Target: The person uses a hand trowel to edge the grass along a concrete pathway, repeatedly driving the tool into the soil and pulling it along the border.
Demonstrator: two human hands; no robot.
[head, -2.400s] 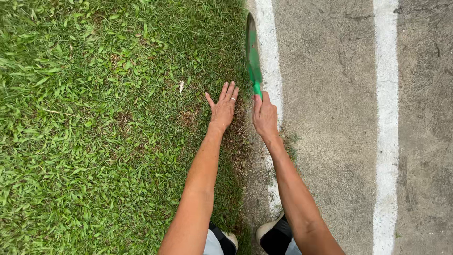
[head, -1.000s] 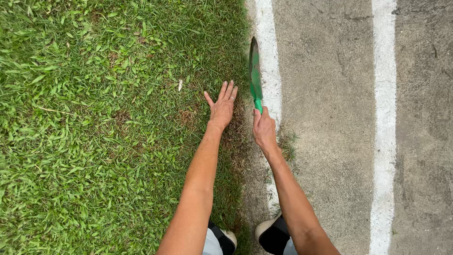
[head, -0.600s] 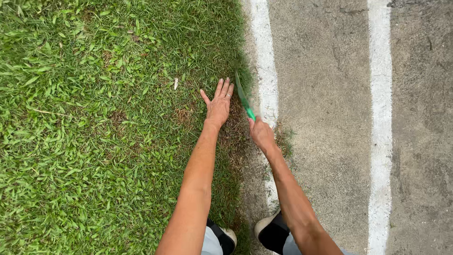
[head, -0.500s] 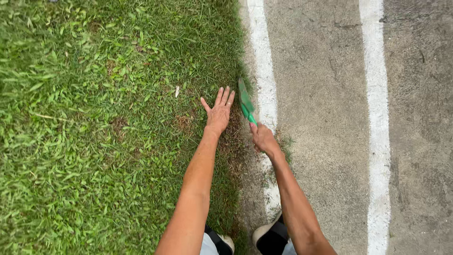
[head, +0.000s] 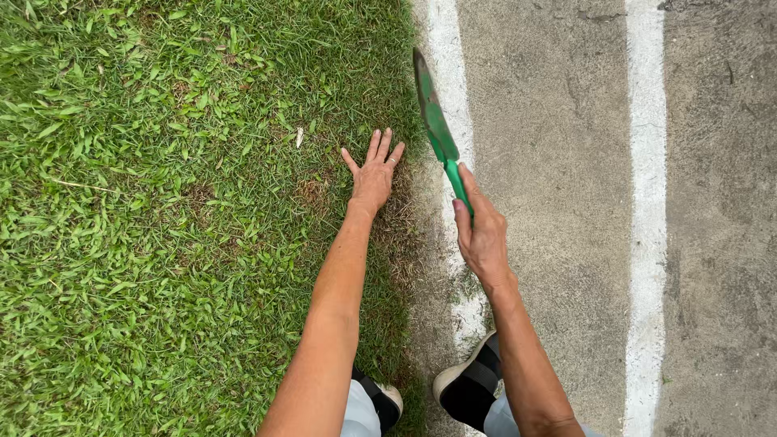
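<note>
Grass meets painted pavement (head: 558, 162) where I see a green trowel (head: 433, 121), its long axis pointing away from me along the white line (head: 445, 48). Right hand (head: 483, 235) is clamped on its handle; left hand (head: 374, 174) lies flat, fingers spread, on grass (head: 162, 202) just beside, seemingly pressing.

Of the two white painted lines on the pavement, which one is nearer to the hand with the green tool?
The left white line, beside the grass. The right hand holds the green trowel over it; the right white line lies apart, across bare pavement.
</note>
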